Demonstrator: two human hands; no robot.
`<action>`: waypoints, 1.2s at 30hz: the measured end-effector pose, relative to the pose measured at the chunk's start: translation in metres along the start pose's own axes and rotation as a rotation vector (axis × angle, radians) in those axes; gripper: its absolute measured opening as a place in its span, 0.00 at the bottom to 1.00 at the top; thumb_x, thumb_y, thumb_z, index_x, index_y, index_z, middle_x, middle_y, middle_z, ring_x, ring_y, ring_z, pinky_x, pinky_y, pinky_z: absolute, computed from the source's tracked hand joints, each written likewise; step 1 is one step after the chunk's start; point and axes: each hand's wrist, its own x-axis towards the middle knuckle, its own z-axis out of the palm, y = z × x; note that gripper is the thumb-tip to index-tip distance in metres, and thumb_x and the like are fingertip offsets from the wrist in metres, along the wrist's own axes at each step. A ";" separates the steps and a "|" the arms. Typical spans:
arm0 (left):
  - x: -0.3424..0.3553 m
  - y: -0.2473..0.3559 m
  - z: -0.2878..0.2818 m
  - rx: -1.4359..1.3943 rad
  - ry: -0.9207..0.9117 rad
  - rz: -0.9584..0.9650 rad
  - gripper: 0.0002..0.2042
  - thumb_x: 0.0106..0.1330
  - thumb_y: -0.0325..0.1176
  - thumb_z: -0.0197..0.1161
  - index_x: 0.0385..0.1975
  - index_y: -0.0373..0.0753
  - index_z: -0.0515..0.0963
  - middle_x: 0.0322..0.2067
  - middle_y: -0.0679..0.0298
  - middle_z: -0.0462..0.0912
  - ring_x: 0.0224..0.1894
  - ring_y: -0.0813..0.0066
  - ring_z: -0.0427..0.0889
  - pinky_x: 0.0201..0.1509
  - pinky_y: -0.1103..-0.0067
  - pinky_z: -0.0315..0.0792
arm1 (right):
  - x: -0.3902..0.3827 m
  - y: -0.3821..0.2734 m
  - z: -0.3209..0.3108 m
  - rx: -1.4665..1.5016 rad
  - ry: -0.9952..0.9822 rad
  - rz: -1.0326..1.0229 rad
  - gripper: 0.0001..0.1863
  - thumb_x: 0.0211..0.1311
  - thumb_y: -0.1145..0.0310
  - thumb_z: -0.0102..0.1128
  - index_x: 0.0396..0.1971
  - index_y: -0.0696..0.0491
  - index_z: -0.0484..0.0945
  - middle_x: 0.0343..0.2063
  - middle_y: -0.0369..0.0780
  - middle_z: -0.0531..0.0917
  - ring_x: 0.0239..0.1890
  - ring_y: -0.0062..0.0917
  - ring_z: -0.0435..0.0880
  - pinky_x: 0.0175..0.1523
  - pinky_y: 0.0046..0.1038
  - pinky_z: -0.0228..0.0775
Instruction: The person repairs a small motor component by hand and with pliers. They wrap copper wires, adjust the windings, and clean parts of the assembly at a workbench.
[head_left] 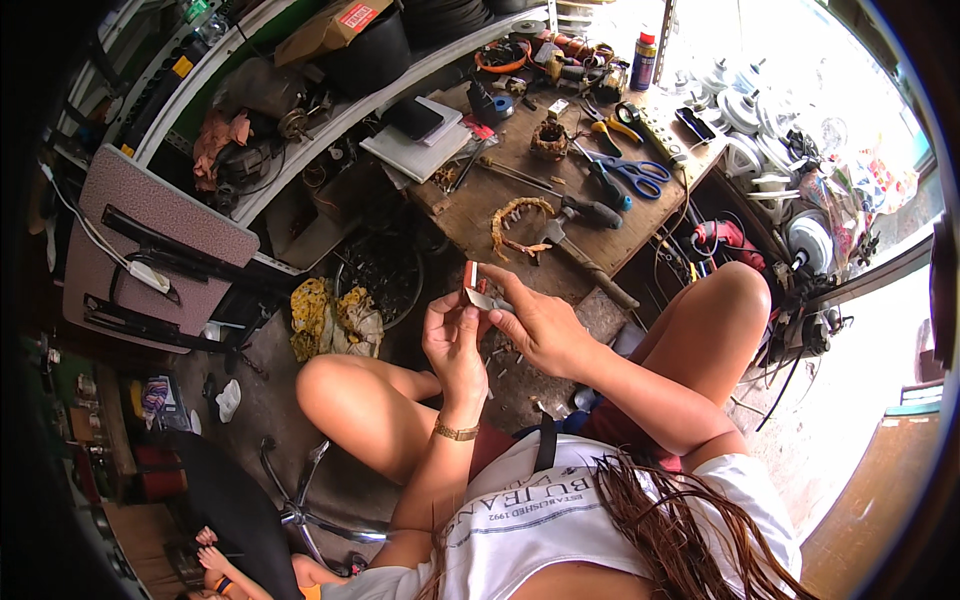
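Note:
Over my lap, in front of the workbench, my two hands meet. My left hand point(455, 345) is closed around a small reddish-brown piece with a white strip point(470, 275), held upright. My right hand point(540, 325) pinches a flat grey blade-like piece point(484, 300), whose pale pointed end lies against the reddish-brown piece. Fingers cover the rest of both pieces. Just beyond my hands, on the bench's near edge, lies a ring-shaped winding point(497, 232) wrapped in yellowish material. A hammer point(580, 262) rests beside it, its wooden handle reaching over the edge.
Blue-handled scissors point(645, 175), a dark-handled screwdriver point(592, 212), and a spray can point(643, 62) stand or lie on the wooden bench point(500, 210). White motor parts point(745, 110) are piled at the right. A yellow cloth point(312, 318) lies on the floor; another person point(245, 580) sits lower left.

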 end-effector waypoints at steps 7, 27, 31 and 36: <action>0.000 -0.003 -0.004 0.050 -0.053 0.051 0.08 0.68 0.26 0.57 0.45 0.36 0.71 0.41 0.63 0.78 0.42 0.80 0.78 0.46 0.83 0.77 | 0.000 -0.004 -0.005 0.000 -0.037 0.017 0.27 0.68 0.56 0.46 0.64 0.45 0.57 0.41 0.49 0.81 0.35 0.49 0.80 0.37 0.45 0.70; -0.007 -0.016 0.000 0.402 -0.099 0.326 0.08 0.64 0.18 0.57 0.39 0.35 0.69 0.43 0.63 0.74 0.41 0.82 0.76 0.46 0.84 0.76 | 0.002 -0.005 0.001 -0.067 0.046 0.098 0.23 0.69 0.59 0.47 0.62 0.43 0.62 0.31 0.47 0.83 0.33 0.47 0.81 0.35 0.45 0.70; -0.009 -0.017 0.002 0.110 0.010 0.129 0.08 0.66 0.21 0.57 0.42 0.36 0.69 0.42 0.63 0.76 0.41 0.79 0.78 0.46 0.80 0.77 | 0.002 0.005 0.000 0.222 0.015 0.034 0.24 0.68 0.59 0.48 0.63 0.43 0.61 0.24 0.48 0.81 0.31 0.48 0.81 0.33 0.46 0.69; 0.000 -0.006 -0.007 -0.027 -0.004 0.050 0.08 0.67 0.26 0.58 0.44 0.38 0.70 0.43 0.64 0.78 0.43 0.79 0.78 0.46 0.81 0.78 | 0.000 -0.007 -0.010 -0.064 -0.120 0.065 0.26 0.68 0.56 0.48 0.65 0.42 0.59 0.19 0.51 0.78 0.25 0.48 0.79 0.31 0.45 0.67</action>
